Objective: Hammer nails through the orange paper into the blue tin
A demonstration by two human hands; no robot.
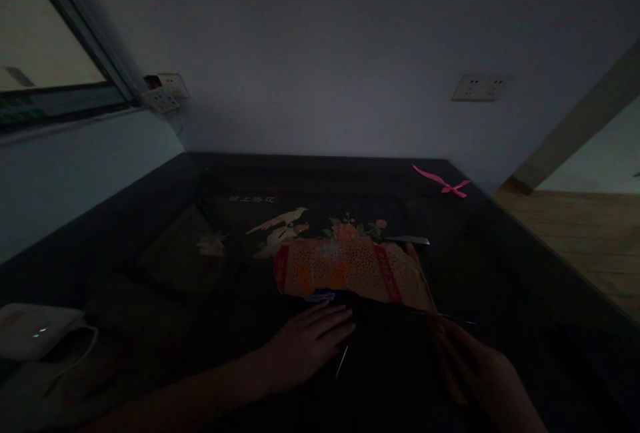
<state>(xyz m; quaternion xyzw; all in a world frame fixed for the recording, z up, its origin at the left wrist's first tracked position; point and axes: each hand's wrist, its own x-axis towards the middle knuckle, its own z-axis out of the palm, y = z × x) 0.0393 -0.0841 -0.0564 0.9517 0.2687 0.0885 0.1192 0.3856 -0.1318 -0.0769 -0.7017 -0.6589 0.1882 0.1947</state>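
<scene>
One dotted, red-banded tan bag (pixel 345 267), edge pinched in right grip (pixel 475 353), left grip (pixel 311 341) flat.

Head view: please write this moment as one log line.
red-banded tan dotted packet: on black floral-printed tabletop | left hand: fingers extended, by packet's near edge | right hand: at packet's right end, grip unclear

Shows a pink ribbon (pixel 453 189) lying at far right, a white object (pixel 37 329) near left, sockets (pixel 477 88) on the wall (pixel 320 53).
</scene>
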